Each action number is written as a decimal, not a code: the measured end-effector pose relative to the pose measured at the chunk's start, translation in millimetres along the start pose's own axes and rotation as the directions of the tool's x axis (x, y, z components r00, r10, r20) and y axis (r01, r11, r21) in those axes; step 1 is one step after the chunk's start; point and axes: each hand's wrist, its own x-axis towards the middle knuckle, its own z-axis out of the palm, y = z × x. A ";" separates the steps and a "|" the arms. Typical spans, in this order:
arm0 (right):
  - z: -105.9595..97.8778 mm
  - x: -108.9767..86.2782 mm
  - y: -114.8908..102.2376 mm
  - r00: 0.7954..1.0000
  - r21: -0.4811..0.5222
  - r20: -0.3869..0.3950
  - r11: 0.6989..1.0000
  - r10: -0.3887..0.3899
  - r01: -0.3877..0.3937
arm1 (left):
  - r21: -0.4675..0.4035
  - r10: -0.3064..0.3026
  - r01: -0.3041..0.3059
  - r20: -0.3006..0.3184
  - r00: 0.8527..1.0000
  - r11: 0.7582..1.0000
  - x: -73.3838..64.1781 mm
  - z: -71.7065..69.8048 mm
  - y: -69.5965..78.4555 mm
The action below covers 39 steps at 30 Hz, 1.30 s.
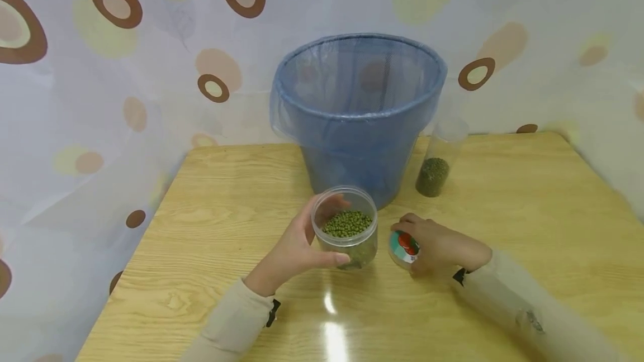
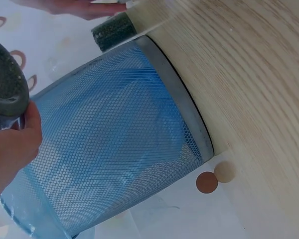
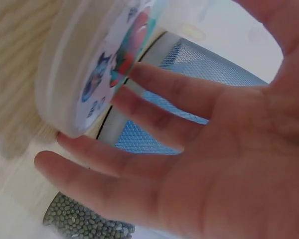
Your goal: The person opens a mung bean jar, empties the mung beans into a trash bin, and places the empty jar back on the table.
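Note:
My left hand (image 1: pixel 294 247) grips a clear round plastic jar (image 1: pixel 363 251) without its lid, thumb on the near side and fingers round the far side. Green mung beans (image 1: pixel 347 223) fill its lower part. The left wrist view shows the jar's underside (image 2: pixel 6 82), raised in the hand. My right hand (image 1: pixel 443 243) is over a round lid (image 1: pixel 404 246) with a red and teal label, just right of the jar. In the right wrist view its fingers (image 3: pixel 154 109) are spread and nearly straight, fingertips right at the lid's edge.
A blue mesh bin (image 1: pixel 352 144) lined with a clear bag stands behind the jar. To its right is a tall clear container (image 1: pixel 434 175) with mung beans at its bottom. The wooden table (image 1: pixel 221 200) meets a wall covering with printed circles (image 1: pixel 166 66).

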 end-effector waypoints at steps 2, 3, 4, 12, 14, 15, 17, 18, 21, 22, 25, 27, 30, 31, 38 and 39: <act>-2.7 3.5 2.4 0.999 -0.013 0.003 0.999 -0.034 0.034 | -0.003 0.004 -0.004 -0.009 1.000 1.000 0.8 0.2 1.1; -3.7 4.7 3.7 0.999 -0.025 0.006 0.998 -0.051 0.051 | -0.005 0.002 -0.002 -0.014 1.000 1.000 1.0 0.3 1.5; -4.2 5.6 5.4 0.998 -0.033 0.010 0.997 -0.068 0.068 | -0.006 0.001 -0.001 -0.018 1.000 1.000 1.0 0.2 2.0; -2.8 -3.5 21.0 0.986 -0.093 0.008 0.981 -0.168 0.168 | -0.020 -0.014 0.013 -0.063 0.998 1.000 -0.7 1.3 2.9; -1.9 -7.1 23.6 0.984 -0.088 -0.007 0.980 -0.180 0.179 | -0.025 -0.012 0.010 -0.063 0.998 1.000 -2.2 2.1 2.9; -1.5 -8.5 24.6 0.981 -0.090 -0.015 0.978 -0.192 0.190 | -0.027 -0.009 0.007 -0.065 0.998 1.000 -3.0 2.3 2.8; -0.7 -10.0 25.6 0.978 -0.091 -0.029 0.975 -0.205 0.202 | -0.026 -0.004 0.002 -0.075 0.997 1.000 -4.1 2.3 3.7; -0.2 -10.3 25.7 0.977 -0.092 -0.036 0.974 -0.210 0.206 | -0.022 -0.003 0.001 -0.083 0.997 1.000 -4.3 1.9 4.8; 1.6 -9.8 24.3 0.972 -0.097 -0.056 0.970 -0.228 0.222 | 0.015 0.005 -0.003 -0.118 0.993 1.000 -2.8 0.5 10.5; 2.1 -9.5 23.3 0.973 -0.096 -0.059 0.971 -0.225 0.219 | 0.033 0.008 -0.003 -0.132 0.991 0.999 -1.9 0.1 13.3; 3.2 -9.1 20.6 0.976 -0.082 -0.063 0.975 -0.211 0.205 | 0.105 0.032 -0.015 -0.168 0.985 0.994 1.6 0.4 21.4; 3.3 -10.0 19.7 0.977 -0.078 -0.068 0.978 -0.200 0.195 | 0.159 0.055 -0.024 -0.194 0.979 0.987 4.1 2.3 26.6; 1.5 -11.8 17.8 0.973 -0.065 -0.097 0.977 -0.209 0.203 | 0.217 0.080 -0.029 -0.229 0.970 0.976 6.8 3.8 36.8; 0.6 -12.7 16.6 0.971 -0.060 -0.114 0.977 -0.212 0.206 | 0.231 0.083 -0.026 -0.240 0.967 0.973 7.5 3.9 40.8; -2.9 -16.9 3.7 0.919 -0.060 -0.299 0.966 -0.258 0.251 | 0.309 0.132 -0.035 -0.300 0.945 0.950 11.2 2.0 66.5; -1.6 -17.4 1.8 0.910 -0.053 -0.328 0.967 -0.253 0.250 | 0.327 0.150 -0.044 -0.306 0.940 0.944 11.9 1.5 69.4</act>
